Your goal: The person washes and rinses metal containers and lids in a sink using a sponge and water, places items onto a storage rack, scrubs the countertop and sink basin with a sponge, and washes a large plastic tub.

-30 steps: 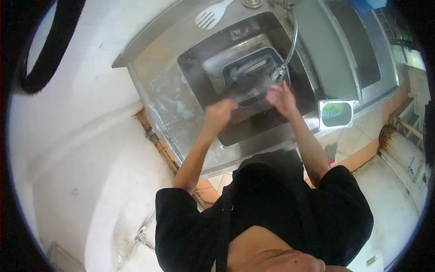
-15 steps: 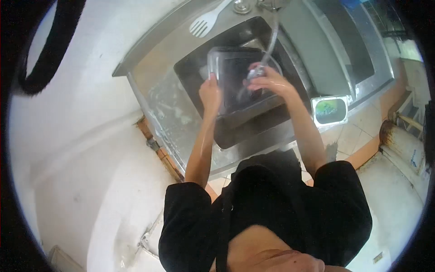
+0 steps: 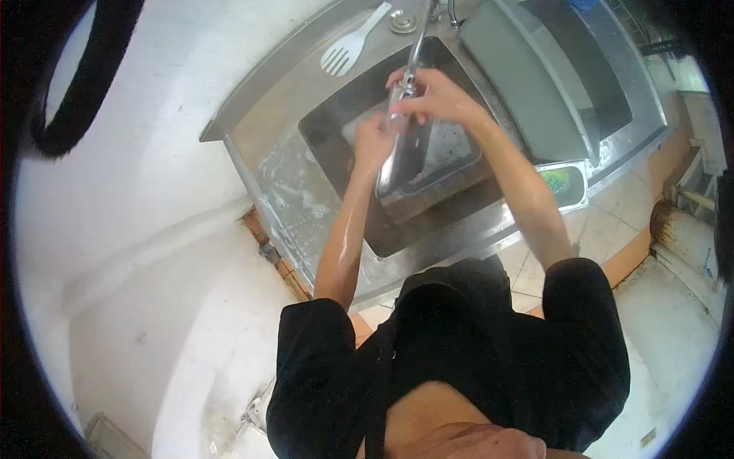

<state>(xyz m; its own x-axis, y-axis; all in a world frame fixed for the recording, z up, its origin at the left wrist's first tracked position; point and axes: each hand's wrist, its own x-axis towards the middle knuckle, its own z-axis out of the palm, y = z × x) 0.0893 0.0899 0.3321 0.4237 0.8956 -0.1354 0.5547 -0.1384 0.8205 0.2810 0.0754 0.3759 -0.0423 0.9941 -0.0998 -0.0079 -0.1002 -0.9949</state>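
Observation:
My left hand is closed on a rectangular food pan with rounded corners and a shiny rim. The pan stands tilted, nearly edge-on to me, over the dark sink basin. In my right hand is a metal spray head on a flexible hose. The nozzle is close to my left fingers, at the pan's upper end. Spray mist blurs the area around both hands. Behind the pan, a whitish, wet patch shows in the basin; its exact nature is unclear.
A white slotted spatula lies on the steel counter behind the basin, near a round metal drain piece. Suds cover the left counter. To the right are a large grey panel-like container and a small metal pan with something green inside.
The pan has turned from facing me to nearly edge-on. My right hand has moved up and left with the spray head, coming close to my left hand.

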